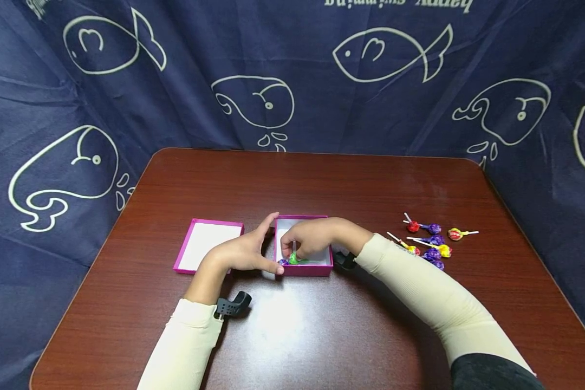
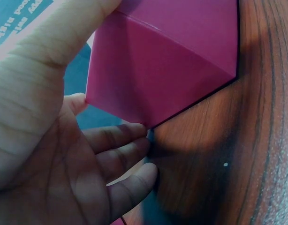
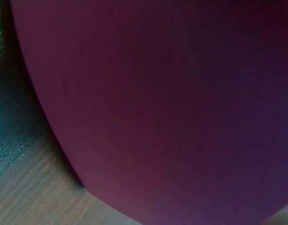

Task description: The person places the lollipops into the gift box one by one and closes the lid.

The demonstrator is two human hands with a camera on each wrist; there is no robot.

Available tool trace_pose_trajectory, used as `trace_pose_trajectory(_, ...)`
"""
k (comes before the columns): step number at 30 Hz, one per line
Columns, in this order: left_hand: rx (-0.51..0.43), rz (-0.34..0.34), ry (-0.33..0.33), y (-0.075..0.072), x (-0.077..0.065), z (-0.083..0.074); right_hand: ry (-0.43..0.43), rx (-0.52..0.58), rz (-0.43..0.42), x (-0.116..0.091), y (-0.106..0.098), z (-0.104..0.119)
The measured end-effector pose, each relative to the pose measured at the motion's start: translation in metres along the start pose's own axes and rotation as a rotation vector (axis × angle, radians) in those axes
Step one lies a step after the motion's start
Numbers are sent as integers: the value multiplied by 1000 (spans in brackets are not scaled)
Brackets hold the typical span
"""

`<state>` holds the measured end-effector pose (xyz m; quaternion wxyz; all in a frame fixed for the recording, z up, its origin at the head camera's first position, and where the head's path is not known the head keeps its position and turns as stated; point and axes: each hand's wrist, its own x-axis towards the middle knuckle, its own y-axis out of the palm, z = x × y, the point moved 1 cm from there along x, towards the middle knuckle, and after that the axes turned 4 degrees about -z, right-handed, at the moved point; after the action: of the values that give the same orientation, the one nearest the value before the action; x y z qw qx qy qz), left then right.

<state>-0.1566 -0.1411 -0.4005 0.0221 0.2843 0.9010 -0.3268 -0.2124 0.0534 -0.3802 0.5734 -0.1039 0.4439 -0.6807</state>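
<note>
An open pink box (image 1: 306,270) with a pale inside sits mid-table. My left hand (image 1: 240,253) holds its left end, thumb at the near wall and index finger at the far corner. In the left wrist view the other fingers (image 2: 130,136) lie loosely beside the pink wall. My right hand (image 1: 308,238) reaches inside the box, fingers curled down, pinching the stick of a green lollipop (image 1: 293,259). Beside it in the box lies a purple lollipop (image 1: 283,262). The right wrist view shows only the box's dark pink outer wall (image 3: 134,108); that hand is hidden there.
Left of the box lies a pink-edged lid (image 1: 209,246), white inside up. Several lollipops are scattered at the right, among them a red one (image 1: 413,227), a purple one (image 1: 434,229) and a yellow one (image 1: 445,251). A blue fish-patterned cloth (image 1: 312,119) hangs behind the brown table (image 1: 322,184).
</note>
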Motion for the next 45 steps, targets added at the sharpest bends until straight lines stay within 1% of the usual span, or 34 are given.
trace_pose_trajectory(9,-6,4,-3,1,0,-1,4,-8,-3,-2,1,-1)
trace_pose_trajectory(14,-7,4,-13,1,0,-2,6,-5,-37,-7,-1,-2)
trace_pose_trajectory(18,-11,12,-18,2,1,-1,3,21,-115,-19,-7,-3)
trace_pose_trajectory(26,4,7,-34,1,1,-3,-31,116,-329,-54,-16,-9)
trace_pose_trajectory(30,-5,7,-33,1,1,-2,-14,162,-416,-73,-18,-11)
trace_pose_trajectory(38,-8,-3,-44,1,0,0,37,208,-510,-104,-14,-22)
trace_pose_trajectory(42,6,-1,-42,1,0,0,43,212,-556,-120,-9,-27)
trace_pose_trajectory(45,11,0,-38,1,0,0,65,205,-590,-132,-5,-32)
